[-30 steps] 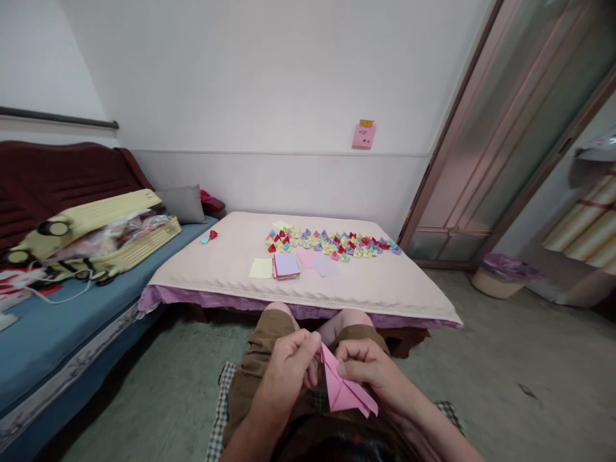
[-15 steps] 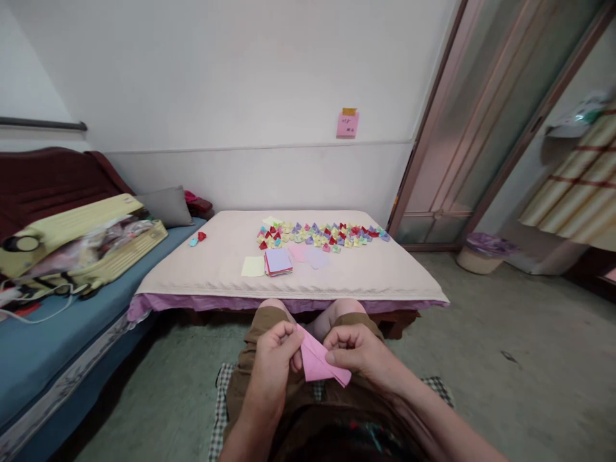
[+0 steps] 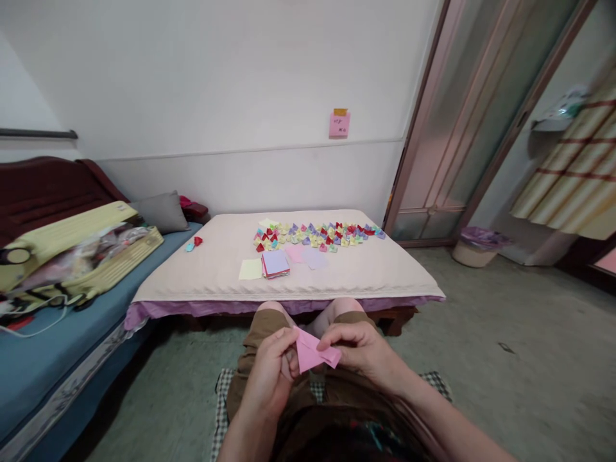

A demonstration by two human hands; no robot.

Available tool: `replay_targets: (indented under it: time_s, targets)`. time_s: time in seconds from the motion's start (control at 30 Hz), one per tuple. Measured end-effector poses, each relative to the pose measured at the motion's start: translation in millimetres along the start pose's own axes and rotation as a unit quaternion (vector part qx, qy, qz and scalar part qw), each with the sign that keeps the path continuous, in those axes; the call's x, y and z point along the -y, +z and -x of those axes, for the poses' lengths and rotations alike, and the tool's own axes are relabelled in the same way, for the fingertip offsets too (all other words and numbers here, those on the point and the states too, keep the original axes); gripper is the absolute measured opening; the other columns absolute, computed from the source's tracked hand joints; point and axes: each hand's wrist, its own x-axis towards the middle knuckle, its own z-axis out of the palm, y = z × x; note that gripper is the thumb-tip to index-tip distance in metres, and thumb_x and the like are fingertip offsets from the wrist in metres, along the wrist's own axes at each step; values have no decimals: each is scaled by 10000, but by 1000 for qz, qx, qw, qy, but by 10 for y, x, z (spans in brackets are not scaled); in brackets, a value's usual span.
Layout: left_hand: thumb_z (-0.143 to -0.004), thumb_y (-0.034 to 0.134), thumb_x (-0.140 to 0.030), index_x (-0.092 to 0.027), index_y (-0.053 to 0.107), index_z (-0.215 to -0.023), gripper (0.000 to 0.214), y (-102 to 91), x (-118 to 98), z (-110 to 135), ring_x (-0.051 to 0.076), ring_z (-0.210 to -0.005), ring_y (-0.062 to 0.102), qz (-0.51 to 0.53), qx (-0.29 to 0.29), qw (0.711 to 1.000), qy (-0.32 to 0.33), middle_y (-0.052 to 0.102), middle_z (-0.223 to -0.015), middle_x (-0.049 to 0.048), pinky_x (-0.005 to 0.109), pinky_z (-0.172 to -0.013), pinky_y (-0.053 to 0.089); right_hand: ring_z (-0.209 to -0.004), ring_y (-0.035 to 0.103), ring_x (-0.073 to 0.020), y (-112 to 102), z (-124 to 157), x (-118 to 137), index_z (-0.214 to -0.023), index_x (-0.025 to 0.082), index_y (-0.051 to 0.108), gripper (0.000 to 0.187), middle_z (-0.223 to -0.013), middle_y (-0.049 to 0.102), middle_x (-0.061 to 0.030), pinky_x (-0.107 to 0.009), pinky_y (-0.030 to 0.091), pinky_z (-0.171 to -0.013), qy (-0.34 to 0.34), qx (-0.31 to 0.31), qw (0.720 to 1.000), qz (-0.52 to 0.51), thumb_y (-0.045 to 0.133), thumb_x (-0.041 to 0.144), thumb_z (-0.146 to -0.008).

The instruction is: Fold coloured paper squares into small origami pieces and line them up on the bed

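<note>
Over my lap, my left hand (image 3: 269, 375) and my right hand (image 3: 362, 351) both pinch a folded pink paper (image 3: 310, 351). The left fingers grip its left corner, the right fingers its right side. The paper is a small angular folded shape between the two thumbs. My knees in brown shorts (image 3: 262, 324) sit just below a low table (image 3: 231, 282) with a cream cover.
Many small folded paper pieces (image 3: 315, 235) in several colours lie on the table, with a stack of square sheets (image 3: 275, 263) and loose yellow (image 3: 251, 269) and pink sheets. A blue bench (image 3: 43, 359) with an open yellow case (image 3: 72, 247) stands left. A sliding door (image 3: 457, 128) and bin (image 3: 474, 247) are right.
The pink paper has been folded smaller and lifted a little between my hands. My view has shifted slightly to the right.
</note>
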Motion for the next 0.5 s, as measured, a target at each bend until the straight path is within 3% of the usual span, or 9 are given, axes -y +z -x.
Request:
replay_targets:
  time_s: [0.1,0.2,0.4,0.5]
  targets:
    - [-705,713,-223,-126,550,-646,199,9,43,-10,28,-380,359,27,4,999,-44,487,-497,-53,157,-376,241,-836,543,-181,7,-14,49,-763,235,789,93,-887,618,-44,-298,417,-751,-76,-11,995,55,754,317,-735]
    - [-732,664,-190,-111,554,-672,148,22,93,-13,15,-373,340,52,22,993,-106,464,-506,-53,146,-374,223,-935,554,-206,18,-22,68,-780,254,789,96,-1031,613,-60,-323,426,-808,-97,-22,993,58,737,332,-758]
    - [-771,612,-184,-92,582,-734,103,55,199,18,-6,-350,299,71,57,973,-212,494,-552,-37,133,-370,182,-705,580,-173,82,-31,85,-760,212,765,114,-725,652,-39,-290,456,-661,-116,-54,991,34,691,289,-797]
    - [-781,632,-266,-116,586,-748,160,60,217,24,7,-346,312,37,50,981,-184,517,-560,-33,147,-369,184,-635,570,-149,99,-30,120,-810,202,754,102,-702,652,-18,-266,454,-601,-81,-89,993,15,697,281,-783]
